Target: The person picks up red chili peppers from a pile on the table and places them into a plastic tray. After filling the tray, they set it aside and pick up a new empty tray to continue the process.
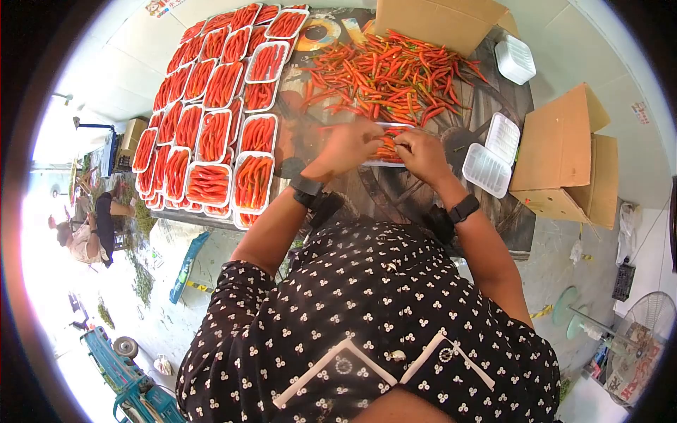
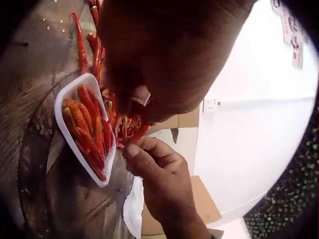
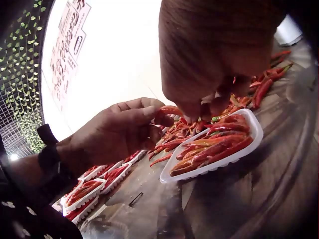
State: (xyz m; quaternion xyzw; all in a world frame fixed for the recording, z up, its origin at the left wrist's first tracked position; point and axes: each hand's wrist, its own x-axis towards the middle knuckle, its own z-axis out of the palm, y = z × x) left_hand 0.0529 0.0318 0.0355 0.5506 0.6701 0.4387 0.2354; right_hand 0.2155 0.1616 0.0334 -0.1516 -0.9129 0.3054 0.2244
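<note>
Chillies (image 1: 386, 151) lie in a white tray (image 1: 384, 165) between the near edge of the tabletop (image 1: 508, 225) and the loose pile (image 1: 388, 77) towards its far edge, and the left hand (image 1: 347, 146) and right hand (image 1: 424, 155) pinch 1 chilli (image 3: 171, 110), best held lightly and laid lengthwise inside the rim (image 2: 58, 112).

I'm watching my left hand (image 2: 162, 55) looming at twelve o'clock, while my right hand (image 2: 162, 174) is pinching a red chili (image 2: 141, 132) at six; a white tray (image 2: 61, 117) is holding chilies (image 2: 83, 122) at nine.
</note>
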